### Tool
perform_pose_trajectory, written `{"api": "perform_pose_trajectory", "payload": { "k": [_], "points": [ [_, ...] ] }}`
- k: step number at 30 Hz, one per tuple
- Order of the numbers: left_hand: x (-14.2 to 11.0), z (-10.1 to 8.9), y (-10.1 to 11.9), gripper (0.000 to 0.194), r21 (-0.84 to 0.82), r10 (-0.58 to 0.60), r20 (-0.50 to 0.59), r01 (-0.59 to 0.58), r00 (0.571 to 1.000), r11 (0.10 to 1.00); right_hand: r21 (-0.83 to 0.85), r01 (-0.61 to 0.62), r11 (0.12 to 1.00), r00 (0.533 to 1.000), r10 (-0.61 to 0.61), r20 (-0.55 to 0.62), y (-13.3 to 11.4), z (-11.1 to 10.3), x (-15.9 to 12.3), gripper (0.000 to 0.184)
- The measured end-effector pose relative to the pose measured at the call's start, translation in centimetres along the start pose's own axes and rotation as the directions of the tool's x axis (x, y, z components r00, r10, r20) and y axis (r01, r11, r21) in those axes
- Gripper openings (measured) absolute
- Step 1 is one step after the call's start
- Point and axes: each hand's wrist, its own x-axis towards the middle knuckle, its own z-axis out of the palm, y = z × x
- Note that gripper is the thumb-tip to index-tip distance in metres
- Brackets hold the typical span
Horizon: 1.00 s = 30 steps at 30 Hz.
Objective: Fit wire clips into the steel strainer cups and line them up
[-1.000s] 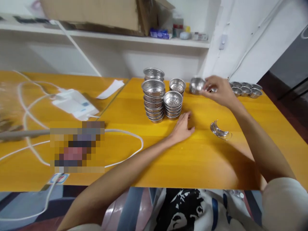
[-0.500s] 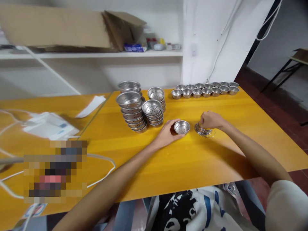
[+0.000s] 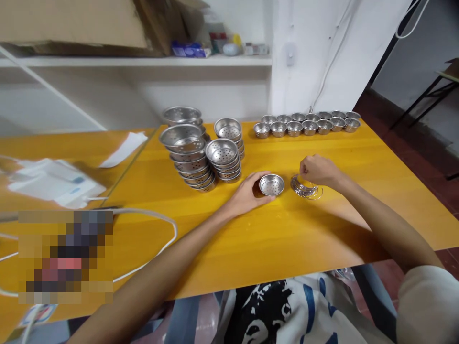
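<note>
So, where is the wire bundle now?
In the head view, the wire bundle lies on the table, right of the cup in the left hand, by the right hand.

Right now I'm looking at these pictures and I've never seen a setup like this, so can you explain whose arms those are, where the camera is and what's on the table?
There is no machine: these are one person's bare hands, seen by a camera worn on their head, looking forward and down. The left hand holds a small metal cup with holes, upright. The right hand is at the wires; whether it grips any isn't clear. On the table, stacks of cups stand to the left, and two rows farther back, on the right.
</note>
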Motion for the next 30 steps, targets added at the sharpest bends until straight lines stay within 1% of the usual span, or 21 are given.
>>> {"api": "perform_pose_trajectory", "payload": {
  "k": [5, 10, 11, 13, 16, 20, 24, 30],
  "points": [
    [0.0, -0.2, 0.4, 0.078, 0.014, -0.008, 0.006, 0.007, 1.0, 1.0, -0.047, -0.01, 0.999, 0.999, 0.007, -0.047, -0.2, -0.6, -0.3, 0.026],
    [0.0, -0.5, 1.5, 0.07, -0.015, 0.029, 0.035, -0.029, 0.999, 0.999, -0.111, 0.015, 0.994, 1.0, -0.014, 0.013, -1.1, -1.1, -0.7, 0.026],
    [0.0, -0.6, 1.6, 0.069, -0.03, 0.032, 0.033, -0.031, 0.999, 0.999, -0.104, 0.045, 0.994, 0.999, -0.045, 0.002, -1.3, -1.1, -0.8, 0.026],
    [-0.1, -0.6, 1.8, 0.067, -0.056, 0.029, 0.03, -0.027, 0.999, 0.998, -0.029, 0.157, 0.987, 0.986, -0.159, -0.048, -2.0, -0.9, -1.0, 0.024],
    [-0.1, -0.5, 1.6, 0.069, -0.095, -0.001, 0.036, 0.004, 0.999, 0.995, 0.077, 0.319, 0.945, 0.943, -0.309, -0.121, -3.3, 0.0, -1.3, 0.022],
    [-0.2, -0.3, 1.3, 0.074, -0.132, -0.05, 0.043, 0.055, 0.998, 0.99, 0.045, 0.392, 0.919, 0.913, -0.382, -0.147, -4.3, 1.5, -1.5, 0.024],
    [-0.2, -0.2, 1.4, 0.071, -0.147, -0.048, 0.05, 0.055, 0.998, 0.988, 0.037, 0.415, 0.909, 0.903, -0.406, -0.142, -4.5, 2.2, -1.4, 0.024],
    [-0.2, -0.3, 1.5, 0.075, -0.149, -0.066, 0.055, 0.074, 0.996, 0.986, 0.016, 0.4, 0.916, 0.908, -0.394, -0.145, -5.0, 1.8, -1.6, 0.021]
  ]
}}
